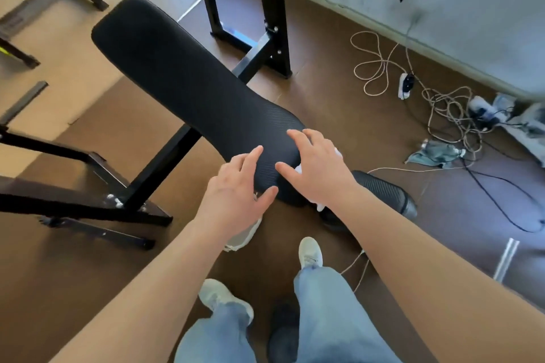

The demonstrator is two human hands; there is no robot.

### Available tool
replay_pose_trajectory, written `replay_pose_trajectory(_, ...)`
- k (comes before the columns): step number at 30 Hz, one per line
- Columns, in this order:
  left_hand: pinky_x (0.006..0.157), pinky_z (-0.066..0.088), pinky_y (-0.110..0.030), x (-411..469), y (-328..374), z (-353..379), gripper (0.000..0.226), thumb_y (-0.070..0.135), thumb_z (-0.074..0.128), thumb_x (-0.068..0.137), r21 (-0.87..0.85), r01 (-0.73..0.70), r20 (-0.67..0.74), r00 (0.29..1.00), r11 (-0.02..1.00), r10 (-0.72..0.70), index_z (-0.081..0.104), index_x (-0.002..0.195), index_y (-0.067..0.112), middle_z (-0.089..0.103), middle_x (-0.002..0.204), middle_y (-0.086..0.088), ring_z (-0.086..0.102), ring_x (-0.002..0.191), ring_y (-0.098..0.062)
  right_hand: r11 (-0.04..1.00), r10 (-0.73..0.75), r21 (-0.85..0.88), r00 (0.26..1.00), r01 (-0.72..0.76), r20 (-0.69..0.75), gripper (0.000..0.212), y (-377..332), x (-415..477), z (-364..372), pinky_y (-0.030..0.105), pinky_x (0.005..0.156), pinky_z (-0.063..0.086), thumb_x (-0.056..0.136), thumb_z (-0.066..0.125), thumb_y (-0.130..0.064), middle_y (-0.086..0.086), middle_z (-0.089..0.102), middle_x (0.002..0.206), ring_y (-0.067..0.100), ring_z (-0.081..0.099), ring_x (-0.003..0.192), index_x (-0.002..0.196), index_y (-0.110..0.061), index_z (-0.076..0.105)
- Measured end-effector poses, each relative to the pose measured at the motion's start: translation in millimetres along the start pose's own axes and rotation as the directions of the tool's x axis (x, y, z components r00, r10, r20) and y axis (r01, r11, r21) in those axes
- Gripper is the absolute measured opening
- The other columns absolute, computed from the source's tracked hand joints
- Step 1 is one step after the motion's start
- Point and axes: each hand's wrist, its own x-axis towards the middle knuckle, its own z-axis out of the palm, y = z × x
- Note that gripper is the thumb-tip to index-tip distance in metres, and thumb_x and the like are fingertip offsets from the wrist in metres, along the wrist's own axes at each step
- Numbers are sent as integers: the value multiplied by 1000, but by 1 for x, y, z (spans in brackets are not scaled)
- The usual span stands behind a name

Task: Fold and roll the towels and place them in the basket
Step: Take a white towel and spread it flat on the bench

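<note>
White towel (243, 234), soft, light, mostly hidden under both hands; left hand (233, 186) and right hand (317, 169) fingers spread, empty; grasp by edge.

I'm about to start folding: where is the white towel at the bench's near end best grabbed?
Probably the loose edge of the white towel below the left hand, taken from the near side: it shows free beyond the bench pad; the rest is hidden under the hands.
</note>
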Motion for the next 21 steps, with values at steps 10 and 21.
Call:
replay_pose_trajectory(10, 110, 44, -37, 102, -122, 160, 80, 56, 62, 94, -76, -18, -35, 999, 997, 16, 21, 159, 37, 36, 160, 5, 41, 141, -19, 1000, -6, 6, 1000, 6, 7, 70, 28, 111, 184, 54, 112, 43, 97, 55, -54, 4, 30, 163, 29, 33, 147, 158, -33, 27)
replay_pose_trajectory(21, 114, 38, -35, 168, -207, 285, 79, 56, 65, 91, -93, -115, -261, 961, 989, 87, 28, 157, 34, 37, 159, 10, 38, 142, -16, 980, -201, -32, 959, 199, -199, 66, 65, 198, 307, 53, 110, 44, 96, 57, -52, 2, 39, 157, 25, 40, 142, 155, -32, 34)
